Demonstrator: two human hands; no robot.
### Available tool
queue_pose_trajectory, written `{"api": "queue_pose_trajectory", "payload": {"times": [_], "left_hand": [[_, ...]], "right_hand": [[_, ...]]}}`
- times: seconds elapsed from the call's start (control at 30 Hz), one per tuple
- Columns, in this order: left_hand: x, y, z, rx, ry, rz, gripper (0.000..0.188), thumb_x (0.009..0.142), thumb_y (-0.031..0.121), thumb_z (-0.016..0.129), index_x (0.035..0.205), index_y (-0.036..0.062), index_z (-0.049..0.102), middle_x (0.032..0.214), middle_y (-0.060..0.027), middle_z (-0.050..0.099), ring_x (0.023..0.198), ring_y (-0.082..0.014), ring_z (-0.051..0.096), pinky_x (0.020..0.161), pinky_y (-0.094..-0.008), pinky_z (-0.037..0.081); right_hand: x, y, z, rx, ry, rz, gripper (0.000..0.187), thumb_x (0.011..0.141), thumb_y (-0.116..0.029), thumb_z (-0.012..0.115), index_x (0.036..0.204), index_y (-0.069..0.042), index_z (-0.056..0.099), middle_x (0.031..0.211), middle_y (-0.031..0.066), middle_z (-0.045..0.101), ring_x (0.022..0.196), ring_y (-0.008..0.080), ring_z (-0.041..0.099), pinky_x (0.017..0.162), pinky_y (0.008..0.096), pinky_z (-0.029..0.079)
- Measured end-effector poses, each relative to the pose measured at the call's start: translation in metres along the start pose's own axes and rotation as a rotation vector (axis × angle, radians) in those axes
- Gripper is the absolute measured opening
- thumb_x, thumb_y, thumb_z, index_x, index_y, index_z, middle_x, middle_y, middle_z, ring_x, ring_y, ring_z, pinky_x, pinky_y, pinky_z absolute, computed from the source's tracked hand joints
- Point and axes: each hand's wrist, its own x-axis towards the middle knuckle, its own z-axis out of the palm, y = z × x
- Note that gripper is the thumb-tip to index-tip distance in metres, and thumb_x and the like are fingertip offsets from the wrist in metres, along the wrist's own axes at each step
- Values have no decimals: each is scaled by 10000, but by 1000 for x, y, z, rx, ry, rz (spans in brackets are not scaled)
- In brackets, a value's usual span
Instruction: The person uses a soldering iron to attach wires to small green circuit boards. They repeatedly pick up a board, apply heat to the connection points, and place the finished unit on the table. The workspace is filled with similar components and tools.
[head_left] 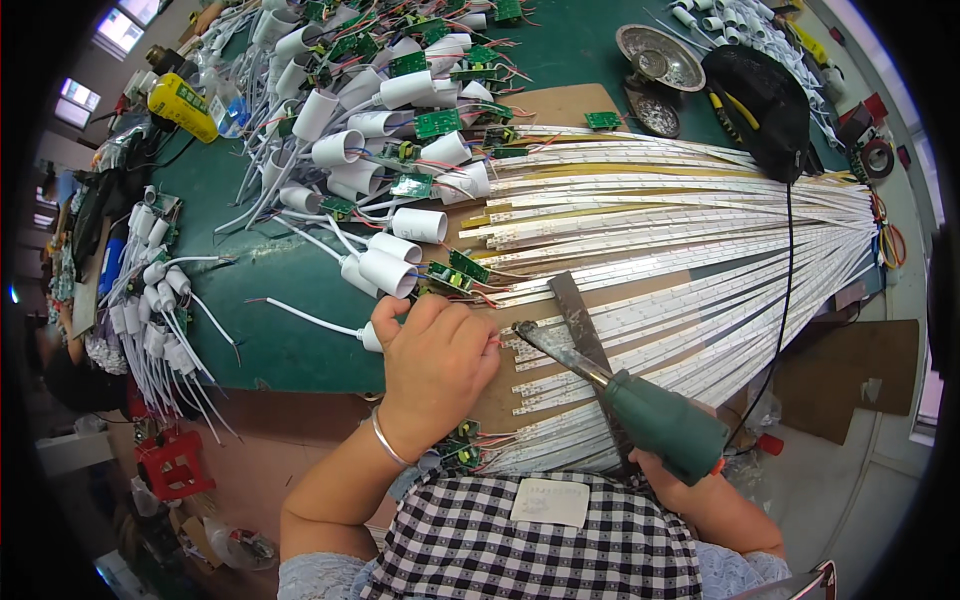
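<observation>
My right hand holds a soldering iron with a green grip and a thick metal barrel. Its dark tip points left, close to the ends of the white LED strips. Beside that tip, my left hand is closed in a pinch, with thin red wires showing at its fingertips. A white plastic cap with a white cable is partly hidden behind the left hand. A flat dark metal bar lies across the strips, under the iron's barrel.
White caps with cables and green circuit boards pile up at the far left. A metal dish and a black cover stand at the back right. A black cord hangs across the strips. A red stool is on the floor.
</observation>
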Motion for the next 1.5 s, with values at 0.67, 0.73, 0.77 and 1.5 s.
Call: {"api": "queue_pose_trajectory", "payload": {"times": [0.67, 0.73, 0.77, 1.5], "left_hand": [[3, -2, -2, -2, -31, 13, 149, 656, 121, 702, 770, 169, 619, 752, 55, 581, 792, -167, 513, 830, -404, 265], [3, -2, -2, -2, -32, 16, 147, 657, 120, 700, 771, 168, 621, 754, 56, 579, 791, -167, 511, 828, -404, 265], [4, -2, -2, -1, -37, 18, 145, 658, 119, 700, 771, 168, 623, 754, 56, 578, 790, -167, 511, 827, -404, 265], [6, -3, -4, 10, -76, 30, 120, 669, 126, 703, 763, 156, 636, 757, 56, 587, 793, -169, 507, 828, -407, 262]], "right_hand": [[21, -16, -5, -221, -20, -333, 295, 691, -44, 687, 985, -35, 671, 939, 120, 666, 800, 302, 645, 711, 372, 533], [20, -12, -2, -225, 30, -381, 290, 689, -48, 685, 978, -40, 671, 933, 120, 663, 782, 304, 641, 690, 370, 533], [21, -13, -2, -229, 31, -381, 287, 689, -49, 685, 975, -37, 670, 930, 119, 662, 780, 302, 640, 688, 372, 532], [-3, 4, -2, 163, 53, -35, 254, 750, -30, 661, 1003, -4, 658, 927, 126, 675, 795, 271, 669, 704, 336, 531]]}}
